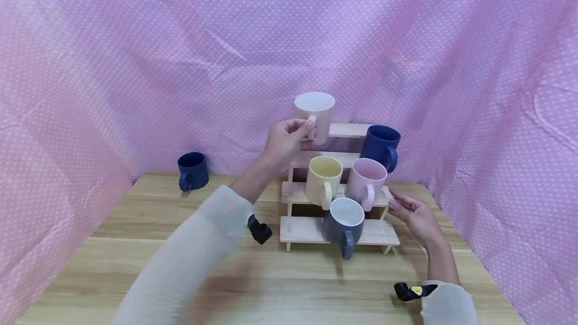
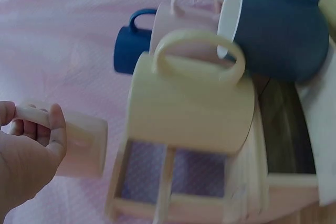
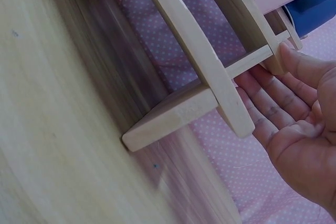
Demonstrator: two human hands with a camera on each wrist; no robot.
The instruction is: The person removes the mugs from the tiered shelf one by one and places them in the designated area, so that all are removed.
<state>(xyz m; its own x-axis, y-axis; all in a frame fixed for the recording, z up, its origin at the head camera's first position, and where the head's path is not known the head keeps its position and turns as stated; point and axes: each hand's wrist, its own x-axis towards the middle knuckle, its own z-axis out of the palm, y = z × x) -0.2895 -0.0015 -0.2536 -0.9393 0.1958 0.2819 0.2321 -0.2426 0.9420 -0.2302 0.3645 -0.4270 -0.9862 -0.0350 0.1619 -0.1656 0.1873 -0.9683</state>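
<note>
My left hand pinches the handle of a pale pink mug, held upright in the head view at the left of the top shelf. Whether its base touches the shelf is hidden. At the right side of a tiered wooden stand, my right hand holds a shelf end between thumb and fingers; the right wrist view shows the thumb against the wood. On the stand are a navy mug, a yellow mug, a pink mug and, on the lowest shelf, a grey mug.
Another navy mug stands on the wooden table at the back left, away from the stand. Pink dotted cloth hangs behind the table and along both sides.
</note>
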